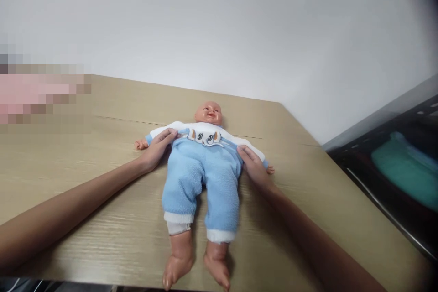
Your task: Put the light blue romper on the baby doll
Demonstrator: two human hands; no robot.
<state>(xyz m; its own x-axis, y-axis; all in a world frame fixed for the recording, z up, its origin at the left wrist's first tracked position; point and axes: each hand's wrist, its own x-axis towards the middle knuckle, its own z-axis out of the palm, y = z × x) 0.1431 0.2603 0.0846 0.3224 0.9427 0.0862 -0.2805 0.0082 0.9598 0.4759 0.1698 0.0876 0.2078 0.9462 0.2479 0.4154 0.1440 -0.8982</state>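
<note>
A baby doll [209,113] lies on its back on the table, its head away from me and its bare feet towards me. It wears a white top with blue cuffs and fluffy light blue trousers [221,191] with white hems. An animal face with eyes and ears shows on the front at the waist. My left hand [160,148] is closed on the trousers' waist edge at the doll's left-of-picture side. On the opposite side my right hand [252,164] pinches the same edge. The fingers' undersides are hidden.
The light wooden table [112,232] meets a pale wall [171,27] at the back. Right of the table stands something dark with a green item [407,169] on it. A pixelated pinkish patch covers the far left.
</note>
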